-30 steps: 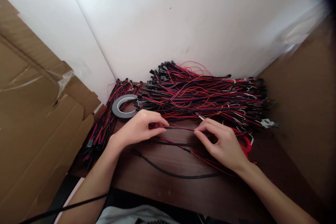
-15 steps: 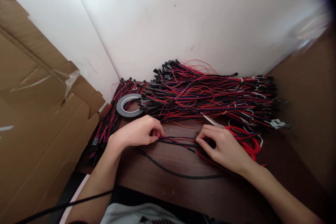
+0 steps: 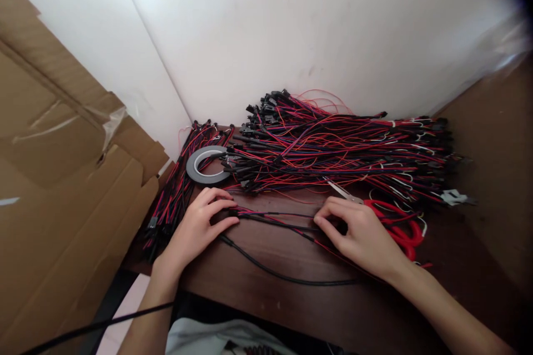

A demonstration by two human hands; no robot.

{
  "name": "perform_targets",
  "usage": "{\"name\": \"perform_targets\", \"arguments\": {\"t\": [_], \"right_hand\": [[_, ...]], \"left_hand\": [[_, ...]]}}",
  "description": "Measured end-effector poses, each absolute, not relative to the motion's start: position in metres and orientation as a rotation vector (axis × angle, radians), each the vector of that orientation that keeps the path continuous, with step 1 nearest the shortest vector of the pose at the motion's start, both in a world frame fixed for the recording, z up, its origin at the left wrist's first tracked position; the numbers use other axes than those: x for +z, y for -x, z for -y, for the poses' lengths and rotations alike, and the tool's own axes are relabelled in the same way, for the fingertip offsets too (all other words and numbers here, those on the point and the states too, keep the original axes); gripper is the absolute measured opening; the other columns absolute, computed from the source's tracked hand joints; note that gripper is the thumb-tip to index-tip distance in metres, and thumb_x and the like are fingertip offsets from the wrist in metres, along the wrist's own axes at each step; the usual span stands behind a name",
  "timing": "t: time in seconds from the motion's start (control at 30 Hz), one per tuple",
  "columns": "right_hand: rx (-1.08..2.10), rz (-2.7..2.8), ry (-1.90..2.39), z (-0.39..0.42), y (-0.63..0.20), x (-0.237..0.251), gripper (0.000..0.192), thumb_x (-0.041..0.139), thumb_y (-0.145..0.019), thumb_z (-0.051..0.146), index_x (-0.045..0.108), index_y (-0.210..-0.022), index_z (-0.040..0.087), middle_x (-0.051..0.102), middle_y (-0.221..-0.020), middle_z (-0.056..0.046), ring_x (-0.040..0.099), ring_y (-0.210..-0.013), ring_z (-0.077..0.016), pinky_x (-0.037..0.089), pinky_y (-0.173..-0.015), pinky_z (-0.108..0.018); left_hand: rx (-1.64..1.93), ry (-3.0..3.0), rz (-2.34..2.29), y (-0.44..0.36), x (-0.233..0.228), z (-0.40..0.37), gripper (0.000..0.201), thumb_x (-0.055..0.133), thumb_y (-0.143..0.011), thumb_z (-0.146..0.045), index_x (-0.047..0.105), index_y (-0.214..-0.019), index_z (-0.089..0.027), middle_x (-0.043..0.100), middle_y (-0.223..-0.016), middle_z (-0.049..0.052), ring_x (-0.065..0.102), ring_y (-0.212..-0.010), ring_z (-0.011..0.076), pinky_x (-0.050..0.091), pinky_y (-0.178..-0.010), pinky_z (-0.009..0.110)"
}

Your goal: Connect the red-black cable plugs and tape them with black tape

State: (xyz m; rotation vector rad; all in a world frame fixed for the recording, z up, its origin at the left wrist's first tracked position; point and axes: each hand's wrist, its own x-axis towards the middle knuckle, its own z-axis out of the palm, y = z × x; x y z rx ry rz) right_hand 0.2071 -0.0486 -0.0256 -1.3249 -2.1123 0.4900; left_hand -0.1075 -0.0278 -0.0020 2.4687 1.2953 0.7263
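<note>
A flattened carton (image 3: 62, 177) leans at the far left, with a side bundle (image 3: 175, 194) of red-and-black leads running down the bench (image 3: 291, 299) edge beside it. Just right of that lies a grey tape roll (image 3: 207, 165), flat, touching the nearest leads.

The left hand (image 3: 195, 227) has shifted since a second ago: then it was lifted, fingers pinched on the wire; now it lies lower and further left, fingers spread and pressed flat on the wire's left end against the bench. The wire, held taut in the air before, now lies along the wood. It looks as though the lead is being laid out and pinned rather than held up.

The wire (image 3: 275, 219) is a thin red-and-black pair with dark sleeved stretches, running between the two hands at the bench's middle; a thicker black cable (image 3: 283, 276) curves below it, apart.

The right hand (image 3: 362, 236) is curled, fingertips narrowed on the wire's right part, about as before. Behind both, the big heap (image 3: 341, 150) of leads sits against the wall (image 3: 291, 39). Red scissors (image 3: 395, 227) lie just beside the right hand, blades pointing left.
</note>
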Motion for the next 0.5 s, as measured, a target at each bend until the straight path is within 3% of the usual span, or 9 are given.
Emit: {"name": "perform_targets", "arguments": {"t": [0.2, 0.5], "right_hand": [[0.481, 2.119, 1.278, 0.0503, -0.2052, -0.0229, 0.021, 0.052, -0.09, 0.021, 0.059, -0.07, 0.02, 0.064, -0.072, -0.003, 0.061, -0.067, -0.0177, 0.047, -0.063, -0.031], [0.397, 2.249, 1.228, 0.0536, -0.2039, -0.024, 0.019, 0.05, -0.089, 0.017, 0.06, -0.073, 0.019, 0.063, -0.073, -0.004, 0.057, -0.068, -0.0183, 0.044, -0.063, -0.032]], "left_hand": [[0.917, -2.37, -1.279, 0.1049, -0.0054, 0.0296, 0.014, 0.064, -0.089, -0.027, 0.072, -0.096, -0.018, 0.07, -0.092, 0.006, 0.067, -0.082, 0.0161, 0.054, -0.075, 0.026], [1.016, -2.334, -1.285, 0.1072, -0.0066, 0.0301, 0.014, 0.066, -0.087, -0.028, 0.074, -0.091, -0.018, 0.074, -0.091, 0.007, 0.07, -0.082, 0.0183, 0.057, -0.077, 0.029]]}}
